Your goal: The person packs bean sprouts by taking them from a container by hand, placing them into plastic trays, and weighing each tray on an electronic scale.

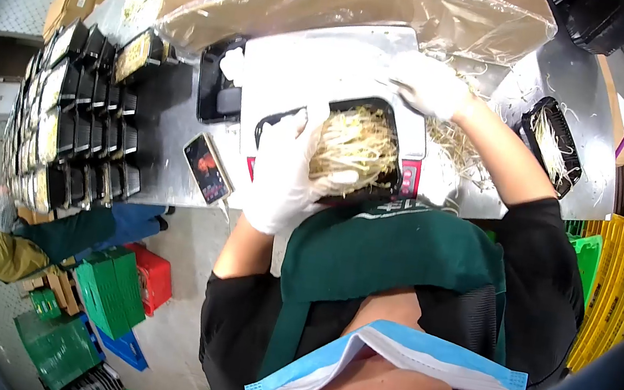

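A black plastic tray (pixel 396 132) holding a heap of pale bean sprouts (pixel 357 149) sits on a white scale (pixel 291 67) in front of my body. My left hand (pixel 283 170), in a white glove, lies over the tray's left part, with its thumb across the sprouts and its fingers curled at their side. My right hand (pixel 433 86), also gloved in white, is by the scale's upper right, just beyond the tray. Its fingers stretch out to the left, and glare washes out their tips. Loose sprouts (pixel 455 156) are scattered right of the scale.
Behind the scale stands a large container lined with clear plastic (pixel 356 8). Stacked black trays (pixel 81 120) fill the left end, near a phone (pixel 207 169). Another sprout tray (pixel 552 146) lies right. Yellow crates (pixel 615 297) stand below. A person (pixel 38 247) is at far left.
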Available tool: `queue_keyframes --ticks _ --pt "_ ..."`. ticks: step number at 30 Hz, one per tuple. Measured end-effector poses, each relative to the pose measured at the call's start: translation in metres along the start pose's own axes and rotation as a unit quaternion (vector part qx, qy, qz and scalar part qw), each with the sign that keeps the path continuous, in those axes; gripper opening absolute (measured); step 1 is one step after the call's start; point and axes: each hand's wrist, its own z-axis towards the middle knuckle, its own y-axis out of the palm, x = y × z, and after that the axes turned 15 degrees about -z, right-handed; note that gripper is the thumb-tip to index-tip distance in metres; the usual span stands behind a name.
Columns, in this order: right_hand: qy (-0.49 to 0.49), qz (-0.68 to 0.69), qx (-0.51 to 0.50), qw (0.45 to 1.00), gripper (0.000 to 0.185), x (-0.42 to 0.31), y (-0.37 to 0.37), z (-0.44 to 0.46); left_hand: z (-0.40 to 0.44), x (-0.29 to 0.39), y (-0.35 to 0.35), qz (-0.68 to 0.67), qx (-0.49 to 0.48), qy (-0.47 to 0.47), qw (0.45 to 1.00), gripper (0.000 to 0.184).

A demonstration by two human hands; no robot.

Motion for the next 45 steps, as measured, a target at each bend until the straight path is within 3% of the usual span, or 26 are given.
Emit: queue_keyframes --ticks 2,4,6,8,10,11,14,17,19,21,23,26,29,30,32,33,34,35,36,37,38,39,40,41,43,45 --pt "0.129 0.001 -0.256 0.958 0.025 0.024 -0.035 -0.014 0.007 -0.003 -0.005 0.023 -0.016 0.004 1.000 0.079" --pt "0.083 -0.048 -0.271 0.958 0.030 0.062 -0.058 -0.033 0.016 -0.003 -0.004 0.056 -0.040 -0.012 0.998 0.081" --pt "0.106 -0.035 -0.167 0.980 0.024 0.084 -0.100 -0.005 0.036 -0.006 0.003 0.082 -0.025 0.013 0.996 0.082" --pt "0.273 -0.055 -0.146 0.949 0.027 0.100 -0.132 0.045 0.057 0.000 0.012 0.113 -0.001 0.036 0.993 0.084" --pt "0.239 -0.110 0.043 0.964 0.017 0.167 -0.105 0.069 0.069 -0.001 0.018 0.130 -0.025 0.015 0.991 0.097" --pt "0.254 -0.138 0.056 0.956 0.018 0.201 -0.087 0.087 0.073 -0.001 0.019 0.139 -0.040 -0.006 0.989 0.099" --pt "0.310 -0.170 -0.109 0.929 0.022 0.292 -0.014 0.120 0.078 -0.001 0.018 0.125 -0.064 -0.022 0.990 0.102" --pt "0.302 -0.131 -0.267 0.906 0.028 0.343 0.045 0.129 0.078 -0.001 0.015 0.123 -0.079 -0.045 0.988 0.103" --pt "0.276 -0.111 -0.313 0.902 0.032 0.358 0.061 0.132 0.078 -0.001 0.015 0.131 -0.080 -0.044 0.987 0.104" --pt "0.247 -0.126 -0.290 0.916 0.036 0.365 0.063 0.132 0.079 -0.001 0.017 0.138 -0.075 -0.036 0.987 0.104" --pt "0.277 -0.202 -0.192 0.920 0.021 0.294 0.000 0.133 0.083 -0.002 0.022 0.149 -0.062 -0.012 0.987 0.103" --pt "0.305 -0.263 -0.055 0.914 0.021 0.233 -0.052 0.110 0.084 0.006 0.031 0.186 -0.025 0.013 0.982 0.101" --pt "0.313 -0.237 0.062 0.918 0.022 0.183 -0.110 0.071 0.073 0.023 0.017 0.174 -0.049 0.019 0.983 0.107" --pt "0.307 -0.199 0.100 0.925 0.023 0.163 -0.125 0.054 0.065 0.024 0.011 0.159 -0.037 0.037 0.986 0.110" --pt "0.277 0.079 0.267 0.920 0.027 0.097 -0.155 0.012 0.044 0.006 -0.006 -0.023 0.011 0.091 0.996 0.121" --pt "0.223 0.161 0.297 0.914 0.028 0.061 -0.164 -0.009 0.042 0.010 -0.010 -0.144 0.094 0.058 0.983 0.106" --pt "0.168 0.241 0.325 0.899 0.029 0.037 -0.164 -0.022 0.041 0.015 -0.014 -0.282 0.185 0.048 0.940 0.092" --pt "0.086 0.222 0.321 0.917 0.030 0.038 -0.155 -0.038 0.040 0.019 -0.018 -0.397 0.274 0.062 0.874 0.077" --pt "0.005 0.201 0.313 0.928 0.036 0.039 -0.142 -0.054 0.033 -0.004 -0.035 -0.499 0.299 0.073 0.810 0.073" --pt "-0.006 0.258 0.344 0.903 0.023 0.012 -0.127 -0.052 0.037 -0.014 -0.053 -0.646 0.163 0.066 0.743 0.070" --pt "-0.059 0.143 0.322 0.934 0.023 0.003 -0.122 -0.058 0.039 -0.018 -0.062 -0.765 0.023 0.055 0.641 0.068" --pt "-0.117 0.031 0.310 0.943 0.022 -0.006 -0.117 -0.063 0.039 -0.007 -0.058 -0.673 0.085 0.024 0.734 0.067" --pt "-0.076 0.264 0.241 0.931 0.026 -0.011 -0.099 -0.069 0.042 0.002 -0.052 -0.566 0.145 -0.006 0.812 0.066" --pt "-0.016 0.489 0.203 0.848 0.029 -0.022 -0.086 -0.071 0.046 -0.006 -0.050 -0.477 0.202 0.106 0.849 0.066" --pt "-0.055 0.318 0.268 0.908 0.032 -0.037 -0.111 -0.072 0.034 -0.002 -0.056 -0.462 0.175 0.138 0.859 0.073" --pt "0.121 0.537 0.279 0.787 0.044 -0.076 -0.097 -0.067 0.020 0.019 -0.047 -0.425 0.161 0.114 0.884 0.081"
